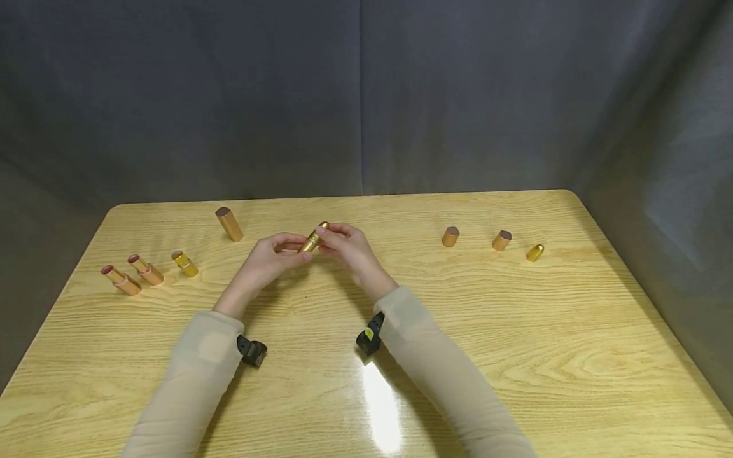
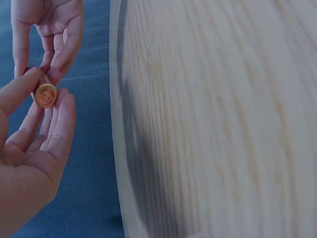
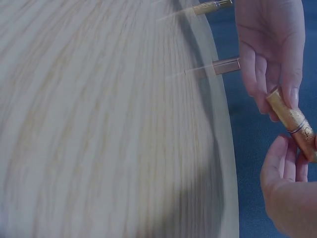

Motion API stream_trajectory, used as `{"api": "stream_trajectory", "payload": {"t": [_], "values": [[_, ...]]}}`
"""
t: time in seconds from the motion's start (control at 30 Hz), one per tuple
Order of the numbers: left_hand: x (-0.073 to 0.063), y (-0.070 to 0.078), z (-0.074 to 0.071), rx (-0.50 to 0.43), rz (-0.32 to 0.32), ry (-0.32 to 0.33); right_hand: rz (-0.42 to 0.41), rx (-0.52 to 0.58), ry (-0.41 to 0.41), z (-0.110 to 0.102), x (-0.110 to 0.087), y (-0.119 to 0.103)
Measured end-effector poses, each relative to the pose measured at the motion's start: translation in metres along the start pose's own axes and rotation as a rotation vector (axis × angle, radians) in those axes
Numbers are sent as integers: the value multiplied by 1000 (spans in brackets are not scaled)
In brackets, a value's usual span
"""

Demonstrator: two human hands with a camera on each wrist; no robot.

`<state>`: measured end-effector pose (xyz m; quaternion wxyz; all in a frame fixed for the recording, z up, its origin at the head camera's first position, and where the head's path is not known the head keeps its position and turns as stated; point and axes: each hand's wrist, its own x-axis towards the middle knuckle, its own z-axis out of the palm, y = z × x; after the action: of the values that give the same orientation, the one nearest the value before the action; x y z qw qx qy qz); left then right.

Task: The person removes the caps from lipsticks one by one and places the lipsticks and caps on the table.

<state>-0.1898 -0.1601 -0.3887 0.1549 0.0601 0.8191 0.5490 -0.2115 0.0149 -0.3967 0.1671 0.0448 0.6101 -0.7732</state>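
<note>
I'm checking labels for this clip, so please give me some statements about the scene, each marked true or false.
1. The left hand and right hand both hold the gold tube. True.
2. The copper tube stands upright. True.
3. In the head view, the gold cap is right of both hands. True.
4. The gold cap touches a copper cap. False: a gap separates it from the nearest copper cap.
5. Five open lipsticks stand at the left. False: three open lipsticks stand there.

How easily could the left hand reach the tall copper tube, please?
Probably yes, fairly easily: nothing stands between the left hand and the tall copper tube, though that hand holds the gold tube.
</note>
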Motion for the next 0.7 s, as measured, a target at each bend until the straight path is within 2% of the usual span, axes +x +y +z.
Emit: {"api": "stream_trajectory", "payload": {"t": [0.33, 0.57, 0.7], "values": [[-1, 5, 9, -19, 18, 19, -25, 63, 11, -4, -3, -2], [-1, 12, 18, -70, 28, 60, -41, 140, 17, -4, -9, -8], [-1, 17, 22, -94, 41, 66, -55, 147, 45, -6, -11, -12]]}}
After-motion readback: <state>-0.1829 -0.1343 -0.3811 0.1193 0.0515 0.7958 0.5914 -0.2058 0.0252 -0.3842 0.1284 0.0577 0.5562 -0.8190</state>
